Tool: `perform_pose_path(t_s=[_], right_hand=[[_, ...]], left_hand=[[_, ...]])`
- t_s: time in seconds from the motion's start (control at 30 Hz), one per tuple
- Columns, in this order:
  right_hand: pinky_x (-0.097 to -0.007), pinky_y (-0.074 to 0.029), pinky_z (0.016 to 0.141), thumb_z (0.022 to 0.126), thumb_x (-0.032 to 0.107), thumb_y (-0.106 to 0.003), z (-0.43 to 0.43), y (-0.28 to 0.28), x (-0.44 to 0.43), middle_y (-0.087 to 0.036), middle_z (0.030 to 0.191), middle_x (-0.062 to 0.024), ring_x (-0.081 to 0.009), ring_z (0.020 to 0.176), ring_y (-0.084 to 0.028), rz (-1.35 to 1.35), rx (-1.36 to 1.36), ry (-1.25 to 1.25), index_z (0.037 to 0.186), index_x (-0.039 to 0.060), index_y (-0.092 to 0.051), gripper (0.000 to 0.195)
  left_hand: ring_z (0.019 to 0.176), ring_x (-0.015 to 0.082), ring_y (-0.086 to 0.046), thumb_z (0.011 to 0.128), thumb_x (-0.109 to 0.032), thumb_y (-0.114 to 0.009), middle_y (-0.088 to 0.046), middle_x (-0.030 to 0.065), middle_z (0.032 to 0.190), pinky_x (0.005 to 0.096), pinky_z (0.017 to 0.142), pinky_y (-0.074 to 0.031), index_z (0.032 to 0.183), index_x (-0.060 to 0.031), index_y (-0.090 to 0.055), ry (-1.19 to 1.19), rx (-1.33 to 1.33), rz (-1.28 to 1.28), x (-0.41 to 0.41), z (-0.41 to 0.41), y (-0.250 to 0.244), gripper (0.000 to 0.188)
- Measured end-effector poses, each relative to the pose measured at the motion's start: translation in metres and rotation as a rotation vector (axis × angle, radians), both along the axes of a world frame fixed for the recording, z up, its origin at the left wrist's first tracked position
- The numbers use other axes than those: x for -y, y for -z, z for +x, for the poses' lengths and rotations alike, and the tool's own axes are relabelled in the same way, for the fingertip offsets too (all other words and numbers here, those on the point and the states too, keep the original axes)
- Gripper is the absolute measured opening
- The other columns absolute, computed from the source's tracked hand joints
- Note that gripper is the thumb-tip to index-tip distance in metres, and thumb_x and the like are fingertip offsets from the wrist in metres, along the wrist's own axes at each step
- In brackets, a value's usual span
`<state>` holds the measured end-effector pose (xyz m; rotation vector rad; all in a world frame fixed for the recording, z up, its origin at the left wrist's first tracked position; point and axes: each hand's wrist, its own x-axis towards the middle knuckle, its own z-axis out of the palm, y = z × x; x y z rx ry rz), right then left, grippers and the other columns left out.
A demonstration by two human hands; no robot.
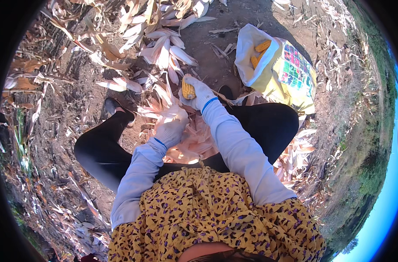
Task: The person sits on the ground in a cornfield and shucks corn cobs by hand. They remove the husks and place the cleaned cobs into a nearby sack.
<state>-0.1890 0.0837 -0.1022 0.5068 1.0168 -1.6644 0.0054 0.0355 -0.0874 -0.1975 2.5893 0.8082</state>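
Observation:
My right hand (197, 93), in a white knit glove with a blue cuff, holds a husked yellow corn ear (188, 90) above the ground between my legs. Lower and to its left, my left hand (172, 129), gloved the same way, is closed on pale corn husk (167, 113); what lies under its fingers is hidden. Loose pinkish husks (199, 137) are heaped between my thighs, below both hands. Beyond my right hand, to the upper right, a printed white and yellow sack (292, 78) lies with its mouth towards me and yellow corn ears (262, 46) inside.
A pile of ears in husk (166, 49) lies on the soil ahead. One more unhusked ear (120, 84) is near my left shoe (112, 106). Dry stalks and leaves (32, 78) cover the ground at left. More husks (295, 154) lie beside my right thigh.

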Motion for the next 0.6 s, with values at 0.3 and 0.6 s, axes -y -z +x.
perform_pose_path(t_s=[0.3,0.6], right_hand=[[-0.0436,-0.059,0.068,0.095,0.035,-0.061,-0.210,0.042,-0.087,-0.062,0.101,-0.0094,-0.0272,0.082,-0.065,0.143,-0.326,0.883,0.125,0.0102,-0.052,0.040],[-0.0339,-0.056,0.055,0.093,0.026,-0.067,-0.069,0.087,-0.003,-0.065,0.086,-0.0084,-0.0205,0.067,-0.066,0.400,-0.542,-0.307,0.110,0.0064,-0.059,0.027]], left_hand=[[0.094,0.0385,-0.066,0.089,-0.026,-0.068,-0.064,0.0150,0.110,0.0443,0.078,-0.054,0.126,-0.0122,-0.051,-0.201,-0.338,0.202,0.016,-0.010,-0.024,0.043],[0.092,0.0324,-0.068,0.093,-0.025,-0.068,-0.066,0.0153,0.113,0.0377,0.079,-0.056,0.122,-0.0062,-0.060,-0.334,-0.405,0.023,0.127,0.018,-0.112,0.036]])
